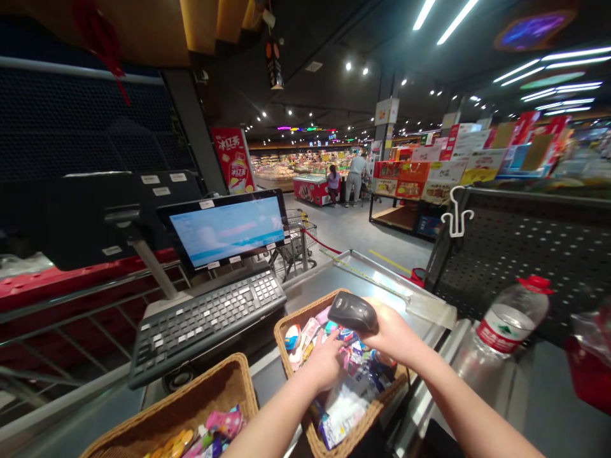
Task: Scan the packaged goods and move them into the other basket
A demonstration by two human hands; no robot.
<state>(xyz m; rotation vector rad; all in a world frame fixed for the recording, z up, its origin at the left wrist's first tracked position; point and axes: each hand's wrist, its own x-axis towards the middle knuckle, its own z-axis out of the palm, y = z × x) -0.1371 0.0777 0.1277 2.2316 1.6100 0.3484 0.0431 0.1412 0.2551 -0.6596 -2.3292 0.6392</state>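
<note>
My right hand [394, 334] is closed round a black handheld barcode scanner [352, 312], held over a wicker basket [296, 316] full of colourful snack packets [351, 375]. My left hand [325, 364] reaches down into that basket with its fingers curled among the packets; what they grip is hidden. A second wicker basket [210, 397] at the lower left holds a few bright packets.
A black keyboard [210, 318] and a tilted checkout screen [224, 230] stand to the left. A steel counter [363, 275] runs ahead. A large water bottle [508, 318] with a red cap lies at the right beside a perforated black panel [525, 254]. Shoppers stand far off.
</note>
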